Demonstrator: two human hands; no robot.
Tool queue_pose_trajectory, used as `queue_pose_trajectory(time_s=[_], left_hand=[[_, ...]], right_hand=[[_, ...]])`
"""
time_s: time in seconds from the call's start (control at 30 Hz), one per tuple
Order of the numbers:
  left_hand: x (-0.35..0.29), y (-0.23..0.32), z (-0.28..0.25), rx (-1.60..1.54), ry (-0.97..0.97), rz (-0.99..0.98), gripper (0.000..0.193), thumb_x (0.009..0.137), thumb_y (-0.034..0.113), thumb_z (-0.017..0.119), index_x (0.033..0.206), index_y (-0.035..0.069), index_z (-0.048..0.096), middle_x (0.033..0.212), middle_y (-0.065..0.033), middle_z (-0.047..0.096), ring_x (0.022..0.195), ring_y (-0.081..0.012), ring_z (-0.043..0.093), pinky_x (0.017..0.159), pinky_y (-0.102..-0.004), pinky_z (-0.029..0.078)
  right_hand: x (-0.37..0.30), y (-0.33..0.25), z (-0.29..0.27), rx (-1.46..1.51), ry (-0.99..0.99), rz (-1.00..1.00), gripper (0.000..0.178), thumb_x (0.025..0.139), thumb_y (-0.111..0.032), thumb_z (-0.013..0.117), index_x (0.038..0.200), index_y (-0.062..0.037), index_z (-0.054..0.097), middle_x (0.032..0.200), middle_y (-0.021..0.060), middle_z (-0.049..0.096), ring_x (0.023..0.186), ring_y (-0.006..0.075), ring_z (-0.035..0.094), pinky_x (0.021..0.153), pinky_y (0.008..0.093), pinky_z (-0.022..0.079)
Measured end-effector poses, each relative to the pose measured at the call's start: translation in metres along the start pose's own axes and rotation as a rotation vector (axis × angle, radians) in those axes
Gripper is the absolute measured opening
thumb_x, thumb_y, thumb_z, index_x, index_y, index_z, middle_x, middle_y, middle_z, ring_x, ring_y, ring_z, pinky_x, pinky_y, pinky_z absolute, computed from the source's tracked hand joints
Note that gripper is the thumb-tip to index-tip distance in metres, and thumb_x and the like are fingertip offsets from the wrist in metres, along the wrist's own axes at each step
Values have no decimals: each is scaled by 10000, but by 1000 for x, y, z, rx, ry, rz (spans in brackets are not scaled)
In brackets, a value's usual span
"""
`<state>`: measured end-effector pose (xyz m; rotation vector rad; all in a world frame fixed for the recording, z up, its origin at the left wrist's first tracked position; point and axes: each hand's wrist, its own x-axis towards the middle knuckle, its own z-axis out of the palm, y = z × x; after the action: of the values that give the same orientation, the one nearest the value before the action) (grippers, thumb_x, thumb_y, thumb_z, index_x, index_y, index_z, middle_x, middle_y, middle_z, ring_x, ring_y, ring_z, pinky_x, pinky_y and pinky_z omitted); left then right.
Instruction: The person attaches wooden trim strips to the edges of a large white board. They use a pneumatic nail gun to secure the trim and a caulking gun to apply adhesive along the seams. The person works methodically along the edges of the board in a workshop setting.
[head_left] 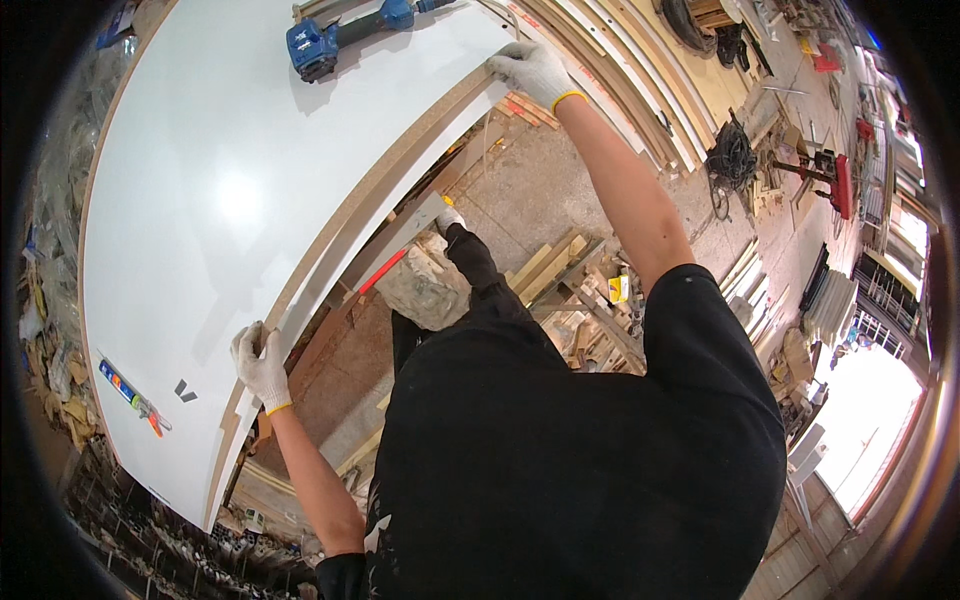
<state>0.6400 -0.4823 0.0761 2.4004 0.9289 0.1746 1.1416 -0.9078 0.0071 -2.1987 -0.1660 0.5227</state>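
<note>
Both knit-gloved hands, left hand [260, 365] and right hand [535, 68], clasp the glossy white board's [230, 190] raw chipboard edge.

- On the white panel [230, 190], near its lower left corner, I see a narrow strip label [117, 380] with blue, orange and white blocks, running slantwise.
- Just beside that strip lie two small dark grey marks [185, 391], shaped like little flags.
- Among the wood offcuts on the floor I see a small yellow package [619, 289], boxy, with a pale face.
</note>
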Motion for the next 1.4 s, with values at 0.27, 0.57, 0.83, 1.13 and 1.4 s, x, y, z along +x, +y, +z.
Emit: queue_pose_trajectory(time_s=[0.27,0.57,0.83,1.13,1.4], left_hand=[[-1,-5,11,14,-35,-75,293,868,102,791,1140,-4,759,1192,-127,686,1120,-258,669,996,-358,548],[7,4,21,120,-54,-73,322,840,205,770,1118,43,784,1174,-126,709,1148,-301,666,1029,-398,533],[2,4,26,109,-73,-138,335,845,240,808,1128,63,785,1173,-106,711,1165,-273,658,1030,-396,547],[2,0,30,128,-65,-55,340,832,226,849,1130,80,779,1162,-103,708,1158,-279,632,1049,-407,531],[11,5,13,126,-101,-163,672,872,421,800,1414,59,636,1427,-161,599,1364,-324,524,1174,-466,437]], right_hand=[[8,9,3,84,-70,-42,378,928,-355,768,1127,-36,808,951,54,795,821,118,719,779,302,590],[1,7,-5,74,-43,-119,283,941,-288,791,1072,-38,803,838,7,704,689,76,588,613,246,464],[4,0,-8,52,-68,-54,324,965,-331,761,1112,-45,795,866,-8,713,709,63,575,644,240,468],[19,14,-20,76,-184,6,354,997,-355,743,1108,-21,780,862,-14,682,730,55,571,628,234,459],[66,44,-20,-443,111,-179,623,1038,-533,613,1427,-47,645,1328,211,706,1209,319,689,1045,430,530]])
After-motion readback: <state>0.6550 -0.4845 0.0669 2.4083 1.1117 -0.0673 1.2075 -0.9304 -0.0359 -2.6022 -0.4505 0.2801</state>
